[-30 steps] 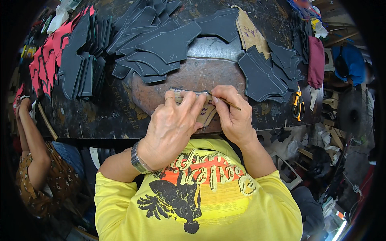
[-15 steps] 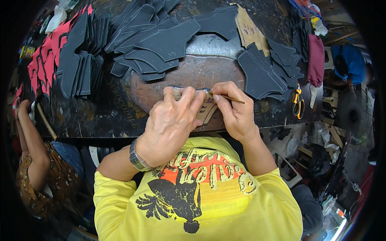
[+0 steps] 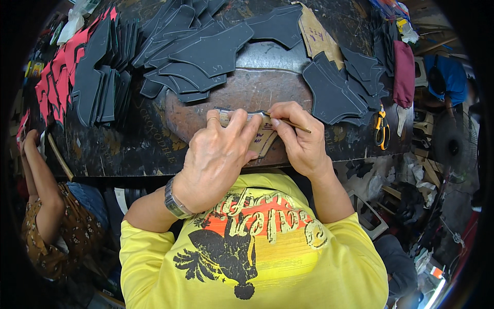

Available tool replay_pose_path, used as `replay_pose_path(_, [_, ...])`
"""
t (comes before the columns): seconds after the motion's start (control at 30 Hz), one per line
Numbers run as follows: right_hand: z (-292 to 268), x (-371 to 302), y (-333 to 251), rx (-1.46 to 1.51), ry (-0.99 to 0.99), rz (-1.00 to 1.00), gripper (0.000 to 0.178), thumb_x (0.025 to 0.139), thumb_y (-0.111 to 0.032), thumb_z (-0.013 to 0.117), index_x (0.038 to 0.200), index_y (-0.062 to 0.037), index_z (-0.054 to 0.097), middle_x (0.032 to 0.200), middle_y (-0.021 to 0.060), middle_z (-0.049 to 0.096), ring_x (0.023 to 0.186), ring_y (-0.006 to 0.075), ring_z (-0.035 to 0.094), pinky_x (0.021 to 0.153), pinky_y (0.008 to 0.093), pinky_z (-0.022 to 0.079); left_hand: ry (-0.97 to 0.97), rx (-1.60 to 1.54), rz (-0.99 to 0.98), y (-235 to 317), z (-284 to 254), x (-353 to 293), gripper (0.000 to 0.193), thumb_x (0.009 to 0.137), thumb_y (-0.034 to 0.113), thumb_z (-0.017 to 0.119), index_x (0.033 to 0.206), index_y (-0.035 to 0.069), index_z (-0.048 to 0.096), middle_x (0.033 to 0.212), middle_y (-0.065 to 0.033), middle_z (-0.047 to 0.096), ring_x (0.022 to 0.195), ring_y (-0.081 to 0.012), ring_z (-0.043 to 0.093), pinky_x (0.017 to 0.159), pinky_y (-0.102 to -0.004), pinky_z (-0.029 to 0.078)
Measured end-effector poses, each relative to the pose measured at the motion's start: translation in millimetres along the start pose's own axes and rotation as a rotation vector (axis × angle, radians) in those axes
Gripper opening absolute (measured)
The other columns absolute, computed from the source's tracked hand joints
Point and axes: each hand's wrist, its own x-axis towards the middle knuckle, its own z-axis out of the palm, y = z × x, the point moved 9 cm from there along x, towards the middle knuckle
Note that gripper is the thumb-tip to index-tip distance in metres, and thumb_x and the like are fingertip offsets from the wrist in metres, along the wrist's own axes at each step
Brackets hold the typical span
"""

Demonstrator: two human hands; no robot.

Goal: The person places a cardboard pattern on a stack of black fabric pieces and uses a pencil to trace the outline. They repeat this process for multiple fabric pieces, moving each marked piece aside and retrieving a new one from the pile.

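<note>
Presses the left hand [image 3: 213, 149] down over a tan card template [image 3: 265, 140], on the brown board [image 3: 280, 87] at the near side of the dark worktop [image 3: 154, 166], with the grip spread and the thumb low on the card. Pinches a slim brown stick [image 3: 297, 126] in the right hand [image 3: 300, 139], with the grip pressed together around it and the tip at the template's far edge, just beside the left fingertips. Wears a watch [image 3: 176, 202] on the left wrist and a yellow printed shirt [image 3: 293, 262]. Has overlapping dark grey pieces [image 3: 208, 51], outlined in pale lines, beyond the board; to the right, a second grey pile [image 3: 334, 98] with a larger tan card [image 3: 320, 38] behind it, then orange-and-black snips [image 3: 382, 131] and a maroon cloth item [image 3: 404, 74] at the worktop's right side. Well to the left, a tight grey stack [image 3: 98, 77] beside red pieces [image 3: 64, 67]; lower down, another person's arm [image 3: 45, 177].
</note>
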Motion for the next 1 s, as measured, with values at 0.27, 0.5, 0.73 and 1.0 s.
replay_pose_path(0.27, [0,-1,-11,-0.031,0.006,-0.072,0.012,0.097,0.009,0.062,0.106,0.0038,0.066,0.103,0.0120,0.070,0.086,0.0170,0.068,0.081,0.0287,0.055,-0.014,-0.004,-0.010,-1,1,0,0.065,0.085,0.033,0.082,0.140,0.008,0.057,0.115,-0.0082,0.056,0.108,-0.0327,0.062,0.074,-0.0306,0.062])
replay_pose_path(0.5, [-2,4,-7,-0.026,-0.045,-0.011,0.009,0.095,0.008,0.061,0.102,0.0036,0.064,0.098,0.0119,0.068,0.083,0.0220,0.066,0.078,0.0307,0.053,-0.009,-0.007,-0.001,0,0,2,0.065,0.085,0.033,0.082,0.141,0.008,0.058,0.115,-0.0082,0.057,0.108,-0.0326,0.062,0.075,-0.0307,0.061])
replay_pose_path(0.73, [-41,-5,-16,-0.348,-0.067,0.063,0.006,0.093,0.006,0.059,0.096,0.0018,0.062,0.084,0.0121,0.058,0.071,0.0223,0.059,0.069,0.0324,0.048,-0.019,-0.016,-0.003,0,0,2,0.063,0.085,0.032,0.082,0.139,0.008,0.060,0.115,-0.0089,0.057,0.106,-0.0330,0.062,0.073,-0.0322,0.062])
replay_pose_path(1.0, [-56,-24,4,0.361,0.160,0.274,0.012,0.102,0.005,0.060,0.113,0.0048,0.067,0.113,0.0124,0.072,0.101,0.0177,0.072,0.093,0.0291,0.055,0.010,-0.032,0.007,0,-1,2,0.063,0.083,0.030,0.084,0.138,0.009,0.061,0.115,-0.0087,0.057,0.106,-0.0339,0.063,0.073,-0.0333,0.062])
